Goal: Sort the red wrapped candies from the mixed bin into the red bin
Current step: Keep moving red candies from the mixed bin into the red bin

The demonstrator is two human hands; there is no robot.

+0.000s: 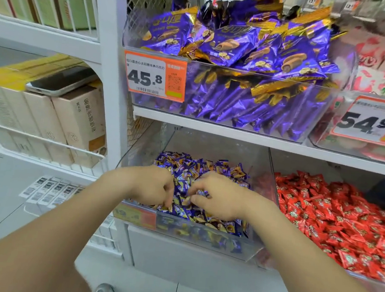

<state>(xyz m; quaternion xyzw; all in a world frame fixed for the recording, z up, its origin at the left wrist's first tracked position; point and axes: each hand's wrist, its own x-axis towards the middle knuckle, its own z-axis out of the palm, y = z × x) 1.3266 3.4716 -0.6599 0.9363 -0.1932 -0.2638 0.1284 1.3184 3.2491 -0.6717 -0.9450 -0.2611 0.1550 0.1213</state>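
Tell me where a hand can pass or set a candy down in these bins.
Free: the back of the purple bin, behind its heap, under the shelf. Crowded: its front, where the left hand and right hand dig; the red bin, heaped.

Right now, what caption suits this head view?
Left hand and right hand reach into the purple candy bin, beside the red candy bin.

Below the shelf's (212,125) left end stands the mixed bin (190,235), a second bin (324,168) just beside its right wall; a packet bin (240,69) stands on the shelf above. The left hand (153,184) and right hand (217,197) lie side by side inside the mixed bin, near its front wall.
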